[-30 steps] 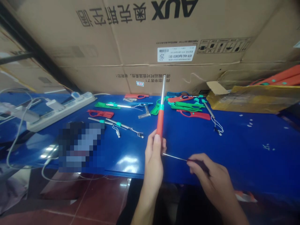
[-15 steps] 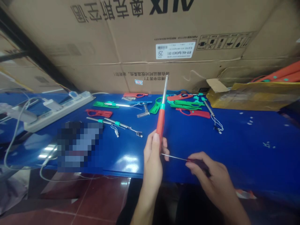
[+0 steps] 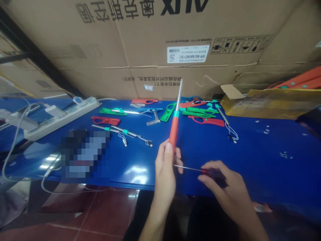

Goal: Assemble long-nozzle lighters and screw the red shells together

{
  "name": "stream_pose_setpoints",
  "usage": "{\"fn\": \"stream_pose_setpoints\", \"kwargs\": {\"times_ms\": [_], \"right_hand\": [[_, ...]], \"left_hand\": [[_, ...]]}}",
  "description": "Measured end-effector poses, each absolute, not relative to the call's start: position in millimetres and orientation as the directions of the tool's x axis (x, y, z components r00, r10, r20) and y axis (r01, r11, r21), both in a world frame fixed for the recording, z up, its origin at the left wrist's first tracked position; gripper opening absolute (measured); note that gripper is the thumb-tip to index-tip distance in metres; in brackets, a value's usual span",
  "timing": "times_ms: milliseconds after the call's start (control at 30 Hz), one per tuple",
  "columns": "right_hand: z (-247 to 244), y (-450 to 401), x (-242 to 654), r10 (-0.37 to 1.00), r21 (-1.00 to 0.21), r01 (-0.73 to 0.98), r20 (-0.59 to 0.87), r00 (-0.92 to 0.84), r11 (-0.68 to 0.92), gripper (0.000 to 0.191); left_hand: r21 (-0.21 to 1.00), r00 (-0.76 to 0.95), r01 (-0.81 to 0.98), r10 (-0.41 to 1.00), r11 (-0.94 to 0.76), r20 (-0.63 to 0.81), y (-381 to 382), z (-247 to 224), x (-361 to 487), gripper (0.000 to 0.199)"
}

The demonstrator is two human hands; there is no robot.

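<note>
A red lighter [image 3: 173, 131] with a green collar and a long metal tube stands nearly upright in my left hand [image 3: 166, 167], whose fingers wrap its lower body. My right hand [image 3: 225, 182] grips the dark red handle of a screwdriver [image 3: 188, 168]. The screwdriver's thin shaft points left, and its tip meets the lighter's side near my left fingers; the exact contact spot is hidden. Behind them lie red and green shell halves [image 3: 200, 111] and metal tubes with white wires [image 3: 125, 131] on the blue table [image 3: 250, 157].
At the left are a white power strip [image 3: 62, 118] with plugs and cables, and a pixelated object [image 3: 87, 155]. A cardboard box [image 3: 260, 103] holding red parts sits at the right. Large cardboard [image 3: 100, 60] stands behind the table. Small white bits lie at the right.
My left hand and the lighter have shifted slightly right. The thumb and fingers of my right hand have spread a little around the screwdriver handle, showing more of it.
</note>
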State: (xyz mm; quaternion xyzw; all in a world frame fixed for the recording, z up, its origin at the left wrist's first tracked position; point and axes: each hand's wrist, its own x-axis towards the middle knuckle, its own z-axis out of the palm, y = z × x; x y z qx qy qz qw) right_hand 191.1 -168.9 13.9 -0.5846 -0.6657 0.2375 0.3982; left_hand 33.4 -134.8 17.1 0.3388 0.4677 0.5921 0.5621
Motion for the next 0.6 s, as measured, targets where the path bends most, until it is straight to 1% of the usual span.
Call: {"fn": "stream_pose_setpoints", "kwargs": {"times_ms": [100, 200, 300, 333, 400, 467, 500, 567, 600], "right_hand": [[17, -168, 192, 0.977, -0.801, 0.573, 0.214, 0.003, 0.174, 0.023], [19, -167, 191, 0.98, -0.788, 0.596, 0.199, 0.008, 0.155, 0.033], [16, -167, 188, 0.973, -0.748, 0.643, 0.229, 0.016, 0.165, 0.044], [14, -167, 187, 0.968, -0.736, 0.651, 0.252, 0.01, 0.184, 0.044], [10, -169, 189, 0.943, -0.705, 0.661, 0.332, -0.015, 0.258, 0.032], [7, -170, 194, 0.892, -0.637, 0.665, 0.441, -0.101, 0.39, 0.016], [5, -171, 197, 0.849, -0.576, 0.67, 0.503, -0.161, 0.468, 0.013], [4, -172, 206, 0.741, -0.412, 0.686, 0.61, -0.282, 0.6, 0.022], [4, -172, 211, 0.694, -0.324, 0.699, 0.635, -0.339, 0.637, 0.027]], "left_hand": [[0.936, -0.132, -0.345, 0.983, 0.073, -0.125, -134, 15, 33, 0.04], [0.943, -0.114, -0.323, 0.987, 0.074, -0.116, -134, 16, 33, 0.04], [0.945, -0.1, -0.315, 0.987, 0.085, -0.122, -135, 18, 33, 0.039], [0.944, -0.104, -0.317, 0.987, 0.087, -0.126, -135, 19, 33, 0.039], [0.94, -0.131, -0.33, 0.982, 0.086, -0.136, -135, 19, 34, 0.039], [0.932, -0.159, -0.351, 0.975, 0.091, -0.155, -134, 19, 35, 0.041], [0.928, -0.158, -0.359, 0.974, 0.099, -0.165, -134, 18, 35, 0.042], [0.924, -0.131, -0.366, 0.977, 0.108, -0.166, -134, 17, 35, 0.044], [0.925, -0.118, -0.364, 0.979, 0.111, -0.164, -134, 17, 35, 0.044]]}}
